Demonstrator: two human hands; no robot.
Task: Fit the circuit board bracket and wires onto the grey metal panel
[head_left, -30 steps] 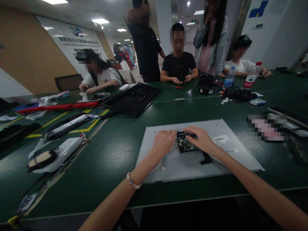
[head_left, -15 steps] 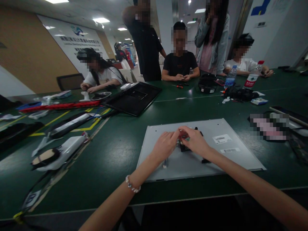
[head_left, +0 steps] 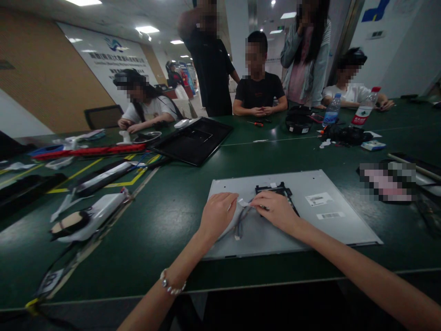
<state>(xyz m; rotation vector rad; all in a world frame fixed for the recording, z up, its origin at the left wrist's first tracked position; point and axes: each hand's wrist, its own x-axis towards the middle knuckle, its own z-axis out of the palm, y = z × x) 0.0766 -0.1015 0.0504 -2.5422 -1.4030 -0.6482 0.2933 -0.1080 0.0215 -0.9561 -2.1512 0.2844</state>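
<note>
A flat silver display panel (head_left: 327, 230) lies back side up on the table before me. A black bracket with a circuit board (head_left: 272, 187) is on it, partly behind my right hand (head_left: 275, 211). My right hand pinches the end of a grey ribbon cable (head_left: 240, 223), thumb and forefinger together. To its left, my left hand (head_left: 218, 211) has its fingers curled and its fingertips closed at a small white strip (head_left: 243, 202) by the cable end. Whether the strip is tape or a plug is too blurred to tell.
A black monitor cover (head_left: 196, 142) lies beyond the panel on the left. Nearer sits a white device with a cable (head_left: 99, 216). At the right are bottles (head_left: 361, 112), a black pouch (head_left: 298, 120) and a pink-and-black item (head_left: 386, 184). People sit and stand across the table.
My hands were together over the bracket; both have come apart, the left moving left and slightly down. The bracket, the white strip and more of the cable now show.
</note>
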